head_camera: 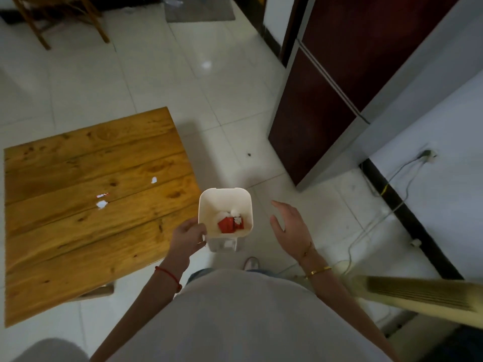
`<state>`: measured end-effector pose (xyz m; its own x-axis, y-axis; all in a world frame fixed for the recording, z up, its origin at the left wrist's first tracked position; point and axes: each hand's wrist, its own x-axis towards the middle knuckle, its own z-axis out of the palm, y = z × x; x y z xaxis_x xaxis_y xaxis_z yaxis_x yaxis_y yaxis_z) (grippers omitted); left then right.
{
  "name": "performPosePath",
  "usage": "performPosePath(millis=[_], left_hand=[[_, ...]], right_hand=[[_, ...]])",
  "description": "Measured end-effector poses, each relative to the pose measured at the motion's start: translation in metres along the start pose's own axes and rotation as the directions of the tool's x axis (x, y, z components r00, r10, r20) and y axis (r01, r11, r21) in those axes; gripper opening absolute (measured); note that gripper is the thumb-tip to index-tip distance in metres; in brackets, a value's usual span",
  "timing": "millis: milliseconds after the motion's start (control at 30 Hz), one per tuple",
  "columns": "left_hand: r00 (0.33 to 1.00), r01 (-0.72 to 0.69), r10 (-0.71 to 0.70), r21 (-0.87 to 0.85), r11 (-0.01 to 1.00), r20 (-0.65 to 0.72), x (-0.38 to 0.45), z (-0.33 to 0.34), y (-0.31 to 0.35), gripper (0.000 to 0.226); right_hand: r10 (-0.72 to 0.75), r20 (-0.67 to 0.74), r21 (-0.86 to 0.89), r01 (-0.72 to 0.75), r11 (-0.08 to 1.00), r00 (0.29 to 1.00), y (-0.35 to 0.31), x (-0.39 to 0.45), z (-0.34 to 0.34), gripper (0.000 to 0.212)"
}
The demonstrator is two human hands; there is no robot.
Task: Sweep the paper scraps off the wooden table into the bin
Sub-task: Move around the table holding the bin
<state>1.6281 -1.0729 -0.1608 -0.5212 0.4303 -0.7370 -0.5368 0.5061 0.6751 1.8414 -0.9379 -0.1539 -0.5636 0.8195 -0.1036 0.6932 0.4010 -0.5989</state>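
The fingers (200, 228) of the left hand (187, 239) curl over the near-left rim of the bin (226, 195), closed on that rim, probably so the bin can be carried or steadied with the mouth kept upward and nothing spilling back out; the right hand (286, 227) hangs just right of the bin with its fingers spread and holding nothing, apart from the bin's wall, likely ready to take the other side or to do the sweeping. The bin is white, square-mouthed and upright, and inside it lie red wrapping (230, 224) and some white crumpled paper, so part of the rubbish is already in. It sits just beside the near-right corner of the wooden counter (78, 244), below the counter's edge as far as I can judge, which suits pushing scraps over that edge. Left of the bin, well apart from it, three small paper scraps (102, 204) lie near the counter's middle, not yet swept
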Motion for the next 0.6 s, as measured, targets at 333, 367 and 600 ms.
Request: performPosePath(millis=[333,367,600], left_hand=[[0.989,0.035,-0.052,-0.122,0.992,-0.138,0.037,0.071,0.046,0.044],[0.987,0.037,-0.057,-0.136,0.990,-0.149,0.044,0.075,0.052,0.044],[0.983,0.008,-0.048,-0.223,0.975,-0.175,0.108,0.100,0.111,0.042]], right_hand=[[-0.091,0.099,0.002,0.091,0.996,0.991,0.036,0.102,-0.035,0.040],[-0.104,0.102,0.004,0.104,0.995,0.989,0.036,0.115,-0.036,0.040],[-0.202,0.137,0.034,0.199,0.979,0.970,0.027,0.234,-0.037,0.039]])
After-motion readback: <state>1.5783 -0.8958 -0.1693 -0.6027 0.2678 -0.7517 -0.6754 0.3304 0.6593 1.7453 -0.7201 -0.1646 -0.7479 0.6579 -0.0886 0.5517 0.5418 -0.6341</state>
